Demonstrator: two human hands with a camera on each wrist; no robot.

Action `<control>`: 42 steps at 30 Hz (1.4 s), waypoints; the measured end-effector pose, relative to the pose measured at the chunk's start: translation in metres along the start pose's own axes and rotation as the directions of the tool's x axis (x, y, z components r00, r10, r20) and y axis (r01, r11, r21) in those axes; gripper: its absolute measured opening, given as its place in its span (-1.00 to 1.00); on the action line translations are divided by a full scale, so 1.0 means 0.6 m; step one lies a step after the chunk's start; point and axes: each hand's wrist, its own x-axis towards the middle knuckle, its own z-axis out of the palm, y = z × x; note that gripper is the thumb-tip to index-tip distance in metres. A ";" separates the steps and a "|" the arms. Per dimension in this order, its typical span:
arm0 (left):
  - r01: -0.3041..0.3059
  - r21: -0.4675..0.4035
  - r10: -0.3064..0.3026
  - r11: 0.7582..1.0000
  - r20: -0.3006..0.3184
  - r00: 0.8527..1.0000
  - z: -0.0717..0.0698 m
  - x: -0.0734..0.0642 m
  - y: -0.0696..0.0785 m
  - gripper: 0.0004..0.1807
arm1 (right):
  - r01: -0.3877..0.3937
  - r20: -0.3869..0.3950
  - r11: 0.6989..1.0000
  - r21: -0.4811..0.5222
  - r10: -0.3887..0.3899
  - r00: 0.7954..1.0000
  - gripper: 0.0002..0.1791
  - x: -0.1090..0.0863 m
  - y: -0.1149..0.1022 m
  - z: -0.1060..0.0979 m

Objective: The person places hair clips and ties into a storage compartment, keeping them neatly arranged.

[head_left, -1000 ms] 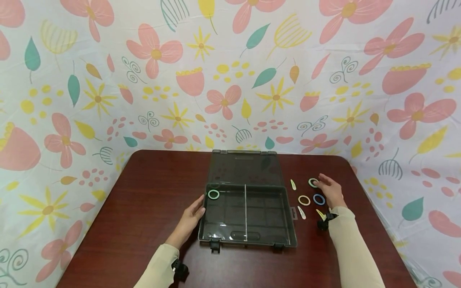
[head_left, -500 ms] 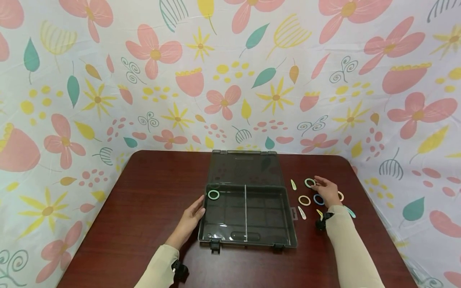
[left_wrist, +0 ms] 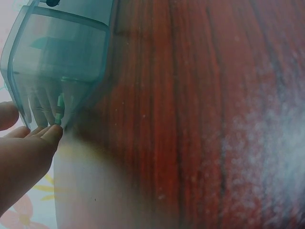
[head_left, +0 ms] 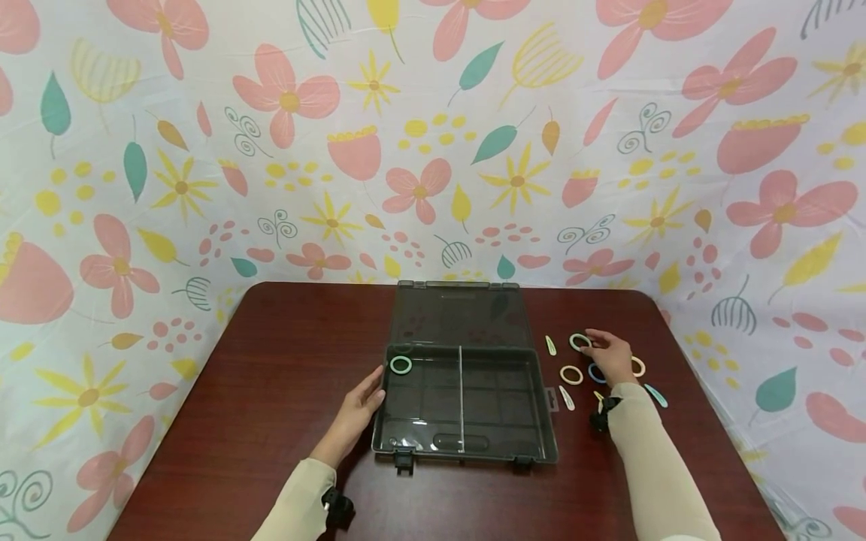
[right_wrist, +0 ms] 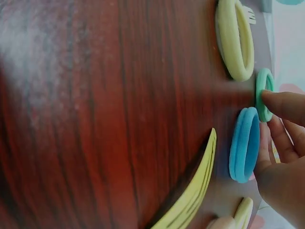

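Note:
My right hand (head_left: 611, 359) pinches a mint-green hair tie (right_wrist: 259, 90) between thumb and fingers, at the far right of the table. A blue hair tie (right_wrist: 239, 148) lies just below that hand, partly covered by it in the head view. Closer to the box is a pale yellow hair tie (head_left: 563, 375). My left hand (head_left: 355, 413) rests its extended fingers against the left wall of a smoky see-through box (head_left: 501, 406), thumb apart. Another mint-green hair tie (head_left: 392, 367) lies in the back left corner of the box's left compartment.
The box's lid (head_left: 460, 315) lies folded back toward the patterned cloth. A divider (head_left: 461, 398) splits the box in two. Right of it lie a yellow-green snap clip (head_left: 551, 346), a white clip (head_left: 567, 399), a teal clip (head_left: 655, 396), a yellow clip (right_wrist: 190, 198) and a cream hair tie (head_left: 643, 367).
My right hand has moved a little left, and the mint-green hair tie at its fingertips has shifted left with it. The cream hair tie and teal clip have come into view. My left hand stays put.

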 end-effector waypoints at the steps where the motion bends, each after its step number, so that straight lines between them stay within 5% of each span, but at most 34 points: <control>1: -0.002 0.001 0.002 1.000 0.001 1.000 0.000 0.000 0.000 -0.40 | 0.010 -0.009 1.000 -0.016 -0.010 1.000 -0.48 0.000 0.000 0.001; 15: 0.009 -0.021 -0.009 1.000 0.016 1.000 -0.003 -0.001 0.002 -0.39 | -0.017 -0.049 0.999 -0.036 0.015 0.999 -0.48 0.004 0.000 0.013; 27: 0.007 -0.028 -0.006 1.000 0.022 1.000 -0.001 -0.003 0.004 -0.39 | -0.039 -0.108 0.999 0.039 0.043 0.993 -0.55 0.009 -0.022 0.016; 32: -0.005 -0.022 0.005 1.000 0.016 1.000 0.001 0.000 0.001 -0.41 | -0.025 -0.115 0.989 0.147 0.043 0.992 -0.55 0.009 -0.037 0.017; 36: -0.027 -0.016 0.027 1.000 0.019 0.999 0.001 0.002 -0.001 -0.41 | -0.008 -0.063 0.940 0.341 0.031 0.998 -0.52 0.002 -0.055 0.019; 42: -0.014 -0.023 0.014 1.000 0.016 1.000 -0.001 -0.001 -0.001 -0.41 | -0.049 0.048 0.791 0.610 0.025 0.999 -0.43 -0.005 -0.096 0.026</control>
